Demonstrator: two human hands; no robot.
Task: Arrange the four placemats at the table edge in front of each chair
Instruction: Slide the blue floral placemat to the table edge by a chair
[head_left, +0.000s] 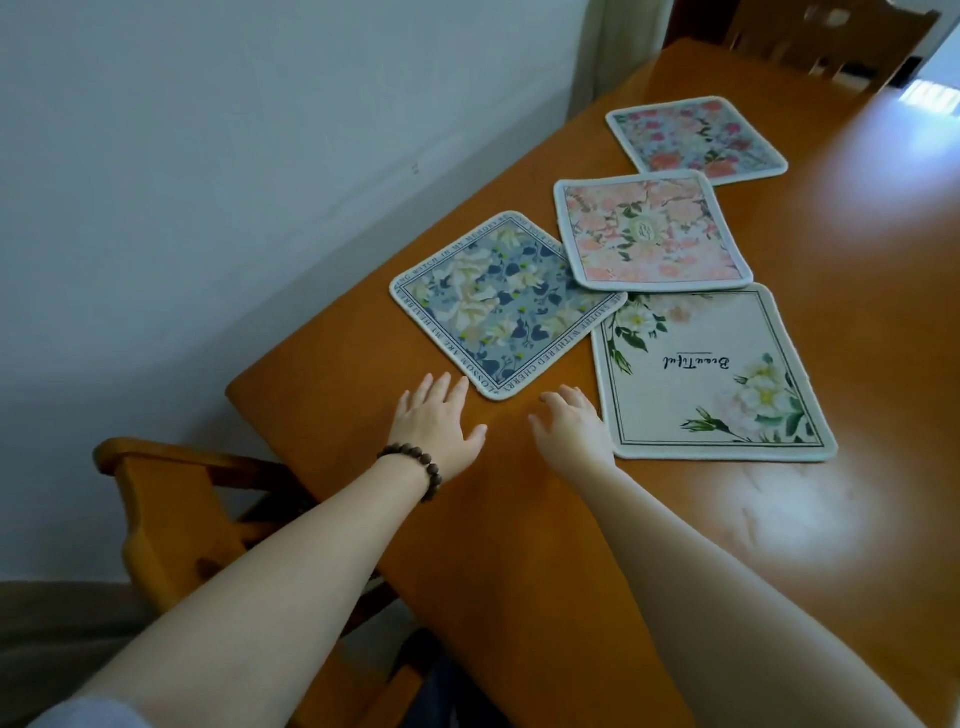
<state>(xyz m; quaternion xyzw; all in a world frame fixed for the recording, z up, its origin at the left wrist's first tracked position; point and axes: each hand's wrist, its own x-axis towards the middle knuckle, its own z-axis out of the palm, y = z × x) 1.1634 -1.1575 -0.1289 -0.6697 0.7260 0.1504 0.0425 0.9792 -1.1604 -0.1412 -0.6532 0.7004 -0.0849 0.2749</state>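
Several square placemats lie together on the wooden table (519, 519). A blue floral placemat (498, 306) sits turned like a diamond near the left edge. A peach floral placemat (649, 234) overlaps its right corner. A cream placemat with the word "Beautiful" (711, 379) lies at the right. A pink and red floral placemat (696, 137) is farthest away. My left hand (436, 426), with a bead bracelet on its wrist, hovers open just below the blue placemat's near corner. My right hand (571, 431) is open beside the cream placemat's left edge, fingers spread.
A wooden chair (171, 509) stands at the table's near left end, by a white wall. Another wooden chair back (826, 41) shows at the far end. The table's left edge runs diagonally close to the wall.
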